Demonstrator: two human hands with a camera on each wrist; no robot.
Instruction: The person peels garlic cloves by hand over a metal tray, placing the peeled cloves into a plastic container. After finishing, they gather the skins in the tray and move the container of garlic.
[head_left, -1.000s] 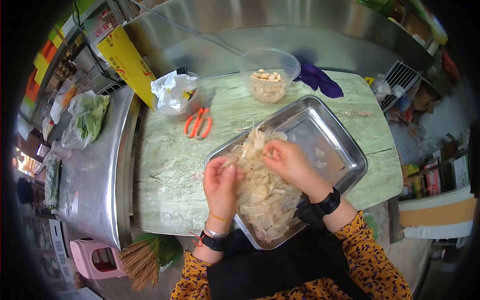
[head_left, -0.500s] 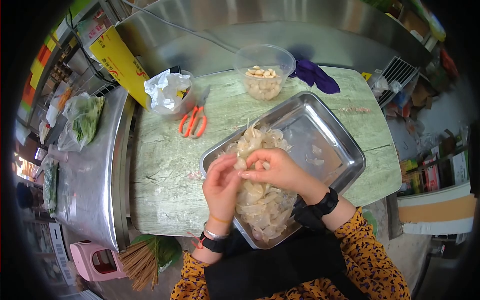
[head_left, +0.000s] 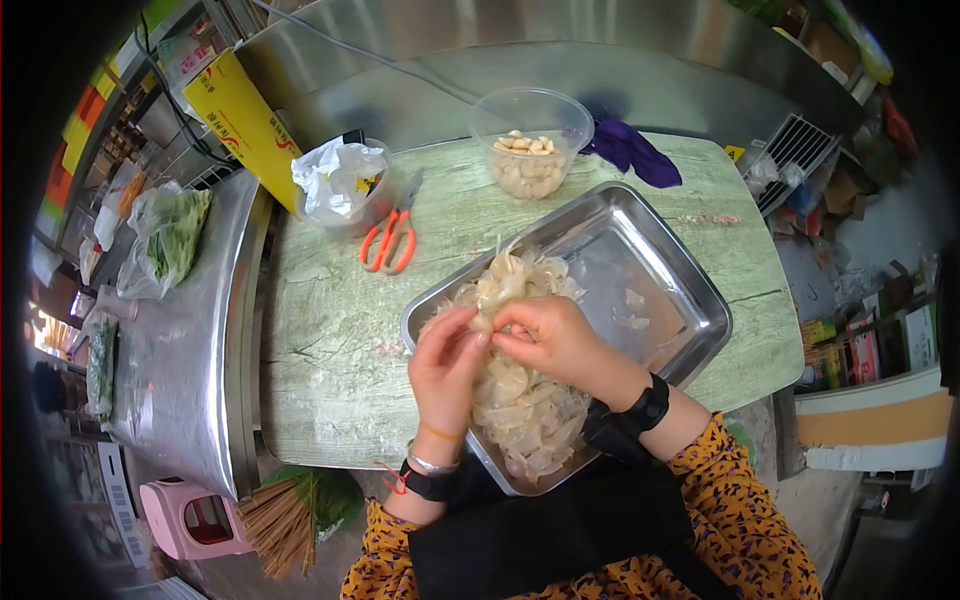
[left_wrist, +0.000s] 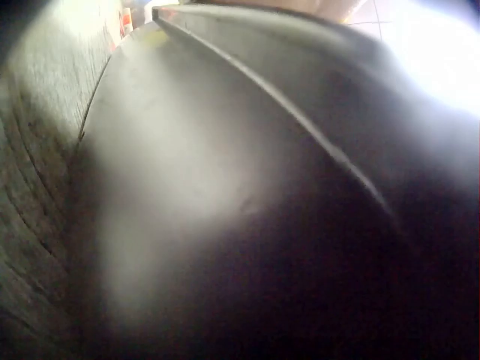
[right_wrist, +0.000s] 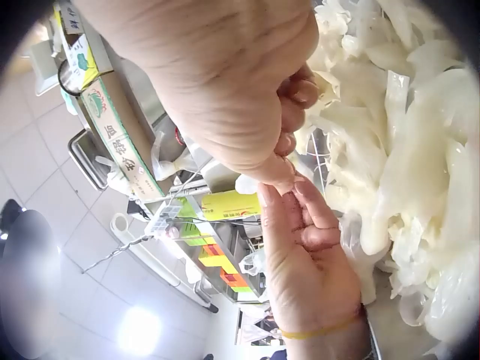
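Note:
Above a heap of pale translucent pieces (head_left: 530, 420) in a metal tray (head_left: 690, 350), the two hands meet at the fingertips. A small whitish piece (right_wrist: 246, 184) shows at their touching fingertips in the right wrist view. The left hand (head_left: 443, 375) pinches it from the left with bent fingers. From the right, the right hand (head_left: 565, 342) pinches at the same spot, its other fingers curled in. The fingers partly cover the piece. The left wrist view shows a blurred dark surface and no hand.
Behind the tray stands a clear tub (head_left: 530, 165) of cream-coloured pieces beside a purple cloth (head_left: 635, 155). Orange-handled scissors (head_left: 388, 245) lie left of it, near a tub with crumpled white wrapping (head_left: 335, 180) and a yellow box (head_left: 240, 125). A metal counter (head_left: 185, 350) is at the left.
Since a second ago the hands have come together, the right moving left and down to the left hand's fingertips. Over the last half second they have moved only slightly. The head view has shifted a little.

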